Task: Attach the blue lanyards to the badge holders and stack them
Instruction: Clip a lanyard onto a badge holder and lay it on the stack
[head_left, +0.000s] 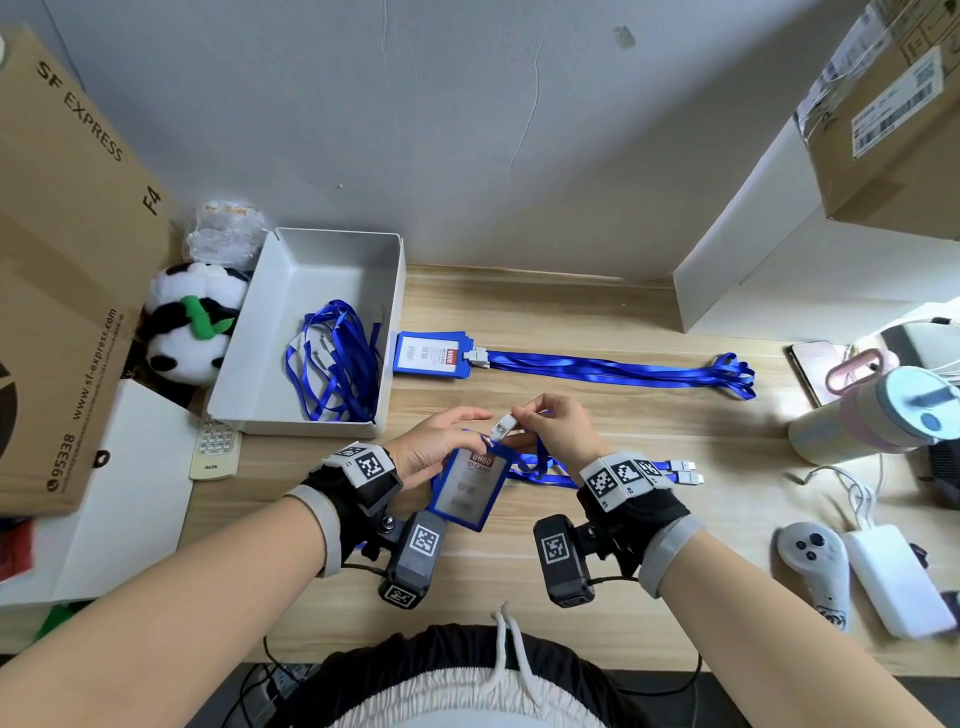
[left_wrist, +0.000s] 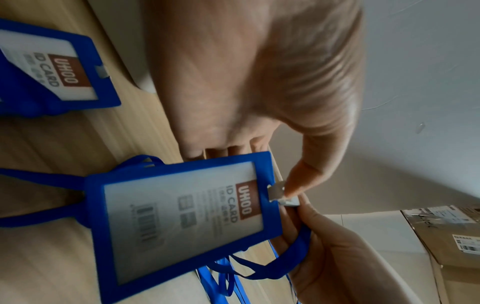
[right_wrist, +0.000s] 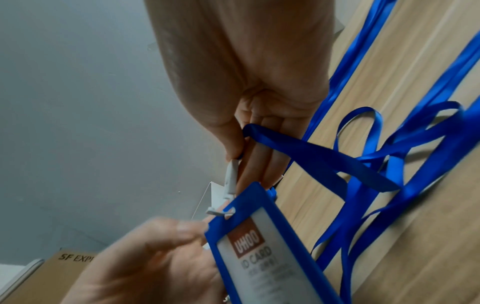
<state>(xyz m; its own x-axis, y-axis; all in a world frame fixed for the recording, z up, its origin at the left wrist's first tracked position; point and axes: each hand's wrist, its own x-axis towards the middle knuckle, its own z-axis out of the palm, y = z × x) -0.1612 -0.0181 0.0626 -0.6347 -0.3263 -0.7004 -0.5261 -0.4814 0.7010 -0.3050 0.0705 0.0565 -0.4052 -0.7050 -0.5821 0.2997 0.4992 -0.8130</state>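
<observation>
My left hand grips a blue badge holder by its top, tilted above the desk; its thumb touches the white clip. The clip sits at the holder's slot. My right hand pinches that clip, and its blue lanyard trails from it onto the desk. In the right wrist view the clip's hook passes through the slot of the holder. A stack of badge holders lies behind, with their lanyards stretched to the right.
A grey tray at the back left holds loose blue lanyards. Two more lanyard clips lie right of my right wrist. Around the desk are a panda plush, a remote, a bottle, a controller and a power bank.
</observation>
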